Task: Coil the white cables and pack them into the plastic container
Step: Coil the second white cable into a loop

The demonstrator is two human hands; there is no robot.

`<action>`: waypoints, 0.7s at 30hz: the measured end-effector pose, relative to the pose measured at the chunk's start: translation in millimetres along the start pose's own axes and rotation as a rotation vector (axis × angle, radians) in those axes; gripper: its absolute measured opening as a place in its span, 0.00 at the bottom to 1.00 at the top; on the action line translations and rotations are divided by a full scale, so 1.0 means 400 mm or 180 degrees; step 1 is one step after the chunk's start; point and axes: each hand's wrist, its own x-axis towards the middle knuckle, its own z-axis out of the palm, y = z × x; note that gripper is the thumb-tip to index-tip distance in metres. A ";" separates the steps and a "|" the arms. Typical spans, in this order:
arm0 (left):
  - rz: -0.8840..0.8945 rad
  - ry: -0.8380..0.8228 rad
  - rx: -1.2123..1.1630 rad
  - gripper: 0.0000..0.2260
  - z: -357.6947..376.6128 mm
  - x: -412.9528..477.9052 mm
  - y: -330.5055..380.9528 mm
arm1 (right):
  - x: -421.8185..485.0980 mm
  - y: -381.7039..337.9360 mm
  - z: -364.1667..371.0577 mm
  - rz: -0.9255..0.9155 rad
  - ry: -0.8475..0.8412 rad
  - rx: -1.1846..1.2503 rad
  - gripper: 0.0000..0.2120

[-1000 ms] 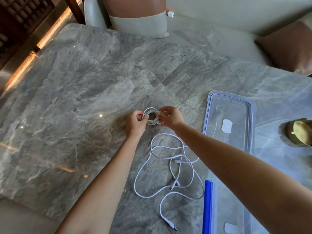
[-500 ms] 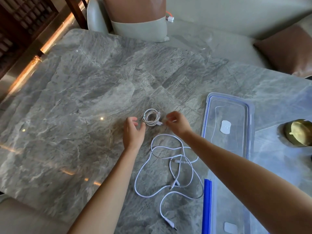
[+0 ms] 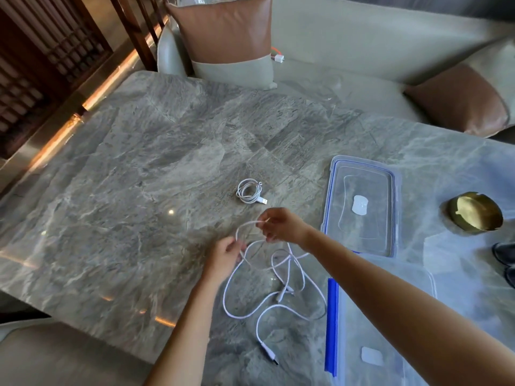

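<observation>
A small coiled white cable (image 3: pixel 249 191) lies by itself on the grey marble table (image 3: pixel 125 190), just beyond my hands. A loose white cable (image 3: pixel 267 296) sprawls in tangled loops in front of me. My left hand (image 3: pixel 227 253) pinches one strand of it, and my right hand (image 3: pixel 280 224) holds its upper loop a little above the table. The clear plastic container (image 3: pixel 362 203) with a blue rim sits to the right with no cable inside. Its lid (image 3: pixel 362 344) with a blue clip lies nearer to me, partly under my right forearm.
A brass dish (image 3: pixel 475 213) stands at the right of the table. A grey sofa with brown cushions (image 3: pixel 231 37) runs behind the far edge, and a small white plug (image 3: pixel 278 58) lies on it. The table's near edge is at the lower left.
Both hands have let go of the small coil, which now rests on the table. They moved nearer to me and took hold of the loose cable's upper loop.
</observation>
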 end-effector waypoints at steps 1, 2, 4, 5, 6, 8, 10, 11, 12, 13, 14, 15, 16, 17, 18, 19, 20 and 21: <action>0.0007 0.0048 -0.0154 0.15 -0.023 -0.012 0.012 | -0.016 -0.018 -0.002 0.0036 -0.0089 0.0333 0.07; 0.0029 0.0119 -0.0325 0.16 -0.048 -0.024 0.020 | -0.033 -0.035 -0.003 0.0051 -0.0209 0.0511 0.08; -0.0024 0.0254 -0.0851 0.15 -0.104 -0.058 0.042 | -0.070 -0.059 -0.008 -0.0012 -0.0472 0.0652 0.08; -0.0056 0.0317 -0.1241 0.15 -0.130 -0.075 0.056 | -0.091 -0.066 -0.013 -0.0047 -0.0609 0.0724 0.07; -0.0049 0.0373 -0.1703 0.14 -0.154 -0.089 0.074 | -0.111 -0.070 -0.022 -0.0059 -0.0743 0.0818 0.07; 0.0011 0.0359 -0.2473 0.14 -0.196 -0.112 0.114 | -0.153 -0.063 -0.046 -0.0020 -0.0973 0.1086 0.09; 0.0101 0.0316 -0.2699 0.14 -0.236 -0.129 0.140 | -0.199 -0.048 -0.069 0.0000 -0.1170 0.1298 0.09; 0.0118 0.0310 -0.2687 0.14 -0.258 -0.135 0.142 | -0.221 -0.041 -0.078 0.0004 -0.1278 0.1372 0.10; 0.0079 0.0300 -0.2640 0.14 -0.280 -0.139 0.142 | -0.240 -0.034 -0.085 0.0009 -0.1403 0.1435 0.10; 0.0025 0.0312 -0.2526 0.14 -0.302 -0.141 0.135 | -0.259 -0.030 -0.089 0.0018 -0.1547 0.1498 0.09; -0.0030 0.0354 -0.2378 0.14 -0.322 -0.144 0.126 | -0.277 -0.026 -0.090 0.0007 -0.1700 0.1545 0.09; -0.0088 0.0439 -0.2239 0.14 -0.339 -0.146 0.111 | -0.294 -0.024 -0.092 -0.0065 -0.1832 0.1576 0.09; -0.0177 0.0585 -0.2106 0.14 -0.354 -0.146 0.095 | -0.311 -0.024 -0.092 -0.0208 -0.1920 0.1606 0.08; -0.0255 0.0774 -0.1921 0.14 -0.368 -0.146 0.075 | -0.328 -0.028 -0.092 -0.0379 -0.1964 0.1659 0.08; -0.0300 0.0941 -0.1565 0.14 -0.379 -0.150 0.060 | -0.344 -0.035 -0.093 -0.0528 -0.1968 0.1736 0.09; -0.0331 0.1039 -0.1039 0.13 -0.387 -0.155 0.047 | -0.356 -0.044 -0.095 -0.0631 -0.1940 0.1792 0.10; -0.0365 0.1098 -0.0384 0.10 -0.386 -0.160 0.041 | -0.366 -0.053 -0.094 -0.0701 -0.1900 0.1793 0.09; -0.0331 0.1068 0.0206 0.06 -0.376 -0.169 0.043 | -0.373 -0.063 -0.091 -0.0740 -0.1860 0.1732 0.08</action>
